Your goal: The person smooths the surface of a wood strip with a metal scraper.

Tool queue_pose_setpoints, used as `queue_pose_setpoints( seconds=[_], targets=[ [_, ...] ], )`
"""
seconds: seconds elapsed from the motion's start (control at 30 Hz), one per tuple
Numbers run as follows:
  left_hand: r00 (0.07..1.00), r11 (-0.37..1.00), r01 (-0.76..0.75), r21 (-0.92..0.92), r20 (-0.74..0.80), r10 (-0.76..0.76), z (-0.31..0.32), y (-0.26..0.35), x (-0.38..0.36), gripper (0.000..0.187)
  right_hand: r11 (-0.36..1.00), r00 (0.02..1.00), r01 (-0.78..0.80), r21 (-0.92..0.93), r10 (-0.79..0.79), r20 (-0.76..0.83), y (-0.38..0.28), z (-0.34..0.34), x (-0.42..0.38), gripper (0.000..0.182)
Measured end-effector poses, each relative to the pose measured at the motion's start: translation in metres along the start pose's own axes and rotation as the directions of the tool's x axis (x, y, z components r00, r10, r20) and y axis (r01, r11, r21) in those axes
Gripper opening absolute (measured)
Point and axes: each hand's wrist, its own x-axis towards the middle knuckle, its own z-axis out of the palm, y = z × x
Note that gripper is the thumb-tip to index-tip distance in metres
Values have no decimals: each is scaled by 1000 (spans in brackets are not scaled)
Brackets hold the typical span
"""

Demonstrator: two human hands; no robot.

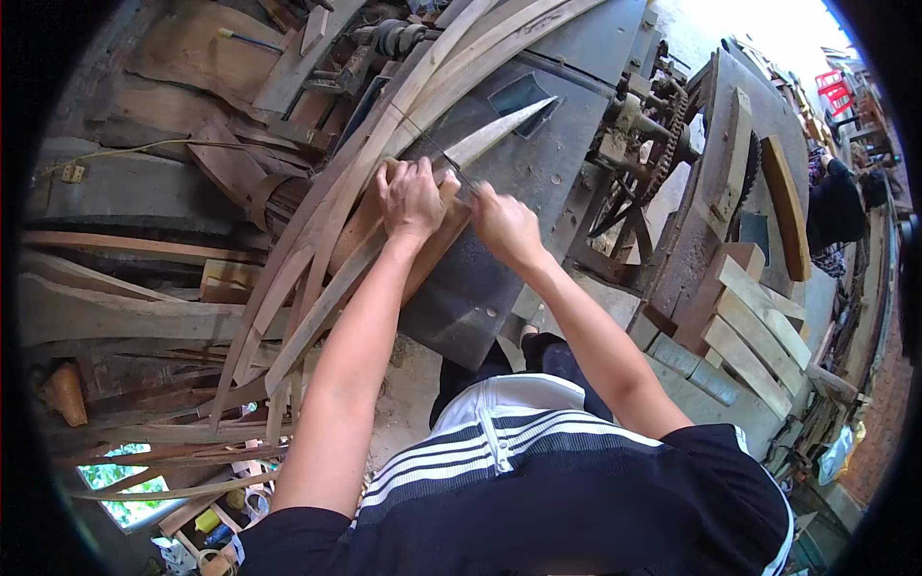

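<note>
My right hand (507,228) is closed round the near end of a thin, dark, straight tool (423,132), seen almost edge-on like a saw blade. The tool slants away to the upper left, across a pale tapered piece of wood (495,136). Just left of it, my left hand (413,197) grips a wooden workpiece (444,252), fingers bent over its top and thumb close to the right hand. Both hands are over a dark metal machine table (471,322). Long curved wooden strips (327,226) run past the left hand.
Boards and offcuts (182,48) crowd the left side. Right of the metal table are a chain and gears (663,144), then a second machine table carrying a curved wood piece (788,206) and stacked wooden slats (749,336). A person (836,206) is at the far right.
</note>
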Motion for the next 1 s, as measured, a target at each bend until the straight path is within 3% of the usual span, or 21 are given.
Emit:
queue_pose_setpoints(
  seconds=[0.07,0.1,0.17,0.23,0.37,0.47,0.57,0.6,0.83,0.9,0.97,1.0],
  targets=[
    [997,999,-29,35,-64,31,-5,-6,7,48,1000,1000,11,6,-11,-7,-1,-3,1,19],
    [1000,998,4,-58,19,-3,12,17,-17,48,996,997,-45,-81,50,59,14,-17,-29,19],
    [998,993,-35,-117,-62,28,1,12,-9,45,996,998,-47,-73,50,35,12,0,-23,20],
    [996,996,-48,-76,-75,42,1,3,-3,43,997,996,-32,-68,37,75,13,18,11,22],
    [998,996,-11,-90,-61,5,4,6,-2,40,993,981,-109,-46,115,154,26,-2,-10,24],
    [999,998,-8,-63,-41,5,2,2,-2,39,983,989,-137,123,129,70,28,-36,-23,20],
    [990,990,-66,-128,-131,49,7,2,-2,39,976,987,-142,165,151,-45,29,-54,-23,22],
    [995,990,-47,-135,-94,35,6,2,-2,41,976,986,-136,171,150,-72,39,-48,-24,23],
    [1000,975,-13,-221,-2,13,2,2,-2,64,976,972,-198,95,208,-113,44,-33,-89,22],
    [995,974,-47,-221,-97,26,7,2,-4,67,982,977,-185,47,189,-94,49,-37,-115,22],
    [998,982,-43,-186,35,50,-5,3,-5,65,986,982,-164,26,165,-92,54,-41,-137,23],
    [998,982,-45,-182,28,51,-2,1,-5,61,983,980,-181,37,183,-83,56,-43,-145,26]
  ],
)
